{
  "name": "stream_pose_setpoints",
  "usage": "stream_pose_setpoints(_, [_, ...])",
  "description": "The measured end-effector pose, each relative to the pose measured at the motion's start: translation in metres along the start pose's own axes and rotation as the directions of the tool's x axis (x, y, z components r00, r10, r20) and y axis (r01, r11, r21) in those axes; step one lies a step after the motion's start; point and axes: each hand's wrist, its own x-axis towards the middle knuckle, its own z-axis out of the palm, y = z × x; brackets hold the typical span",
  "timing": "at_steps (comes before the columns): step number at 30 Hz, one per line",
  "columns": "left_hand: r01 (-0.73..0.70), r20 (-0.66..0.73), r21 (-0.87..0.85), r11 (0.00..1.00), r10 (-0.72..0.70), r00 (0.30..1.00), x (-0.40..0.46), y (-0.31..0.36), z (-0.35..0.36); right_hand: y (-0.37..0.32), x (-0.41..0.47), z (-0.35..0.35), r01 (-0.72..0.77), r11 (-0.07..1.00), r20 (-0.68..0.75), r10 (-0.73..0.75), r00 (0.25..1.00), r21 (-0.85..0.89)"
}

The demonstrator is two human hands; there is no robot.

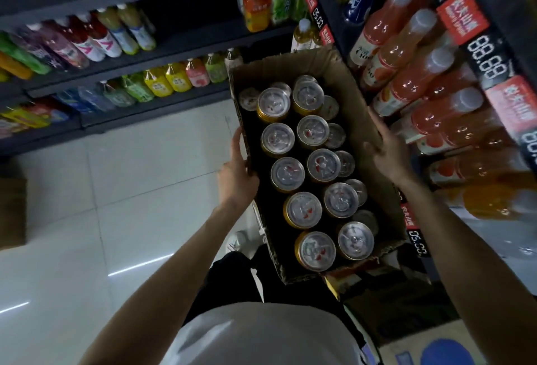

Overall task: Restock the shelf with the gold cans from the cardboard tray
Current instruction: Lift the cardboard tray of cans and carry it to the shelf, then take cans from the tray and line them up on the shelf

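A brown cardboard tray point(290, 65) is held up in front of me, above the floor. Several gold cans point(302, 209) with silver tops stand upright inside it in rows. My left hand point(236, 173) grips the tray's left wall, fingers curled over the edge. My right hand point(386, 149) presses on the tray's right wall. To the right stands a dark shelf point(479, 53) full of orange and pink drink bottles, close to the tray's right side.
Another dark shelf unit point(180, 45) with coloured bottles runs along the far left. White floor tiles point(130, 190) lie below. A cardboard box point(11, 210) sits at the left edge. More boxes point(406, 300) lie under the tray at lower right.
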Motion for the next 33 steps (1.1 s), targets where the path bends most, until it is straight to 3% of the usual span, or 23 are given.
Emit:
stream_pose_setpoints(5, [0.018,-0.025,-0.058,0.998,-0.020,1.000,-0.005,0.001,0.010,-0.005,0.002,-0.010,0.036,0.998,0.007,-0.036,0.999,-0.053])
stream_pose_setpoints(11, [-0.010,0.019,-0.051,0.999,0.011,1.000,-0.004,-0.002,0.013,0.003,-0.007,-0.012,-0.026,0.986,-0.012,0.025,1.000,-0.163])
stream_pose_setpoints(19, [-0.021,0.024,-0.037,0.999,0.022,0.999,-0.006,-0.008,0.010,-0.002,-0.008,-0.010,-0.107,0.985,0.032,0.112,0.993,-0.139])
stream_pose_setpoints(23, [-0.009,0.107,-0.045,0.999,0.014,0.994,-0.005,-0.010,0.003,-0.007,-0.008,-0.010,-0.125,0.989,0.075,0.131,0.988,-0.083])
stream_pose_setpoints(26, [-0.023,0.160,0.048,0.999,0.015,0.987,-0.003,-0.010,-0.007,-0.023,-0.017,-0.013,-0.107,0.992,0.024,0.109,0.994,-0.073])
stream_pose_setpoints(30, [-0.094,-0.023,0.217,0.972,0.101,0.995,0.011,-0.008,-0.030,-0.045,-0.031,-0.019,0.044,0.995,-0.163,-0.059,0.985,-0.095])
stream_pose_setpoints(33, [-0.272,-0.045,0.183,0.945,0.284,0.958,0.029,0.005,-0.050,-0.066,-0.041,-0.024,0.090,0.996,-0.157,-0.091,0.983,-0.014])
